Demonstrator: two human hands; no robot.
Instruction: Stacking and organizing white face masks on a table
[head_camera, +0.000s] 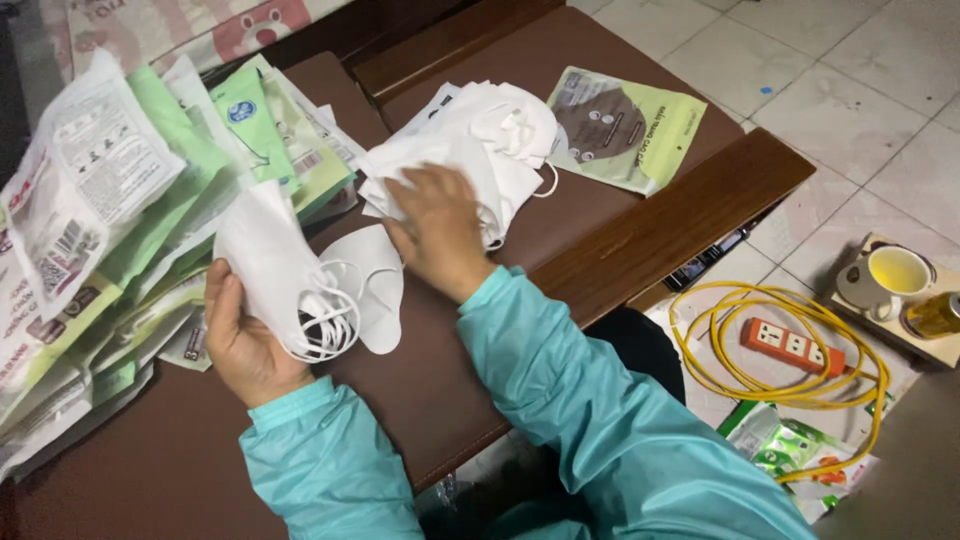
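Observation:
My left hand (240, 340) grips a bundle of white face masks (275, 260) with their ear loops dangling, held above the brown table (420, 390). My right hand (440, 230) lies flat on a loose heap of white masks (490, 135) further back, fingers spread over them. One single white mask (370, 290) lies on the table between my two hands. Both arms wear teal sleeves.
A big stack of green and white mask packets (110, 230) covers the table's left side. One green packet (625, 130) lies at the back right. On the tiled floor are a yellow cable (780, 300) with an orange power strip (790, 345) and a cup (895, 275).

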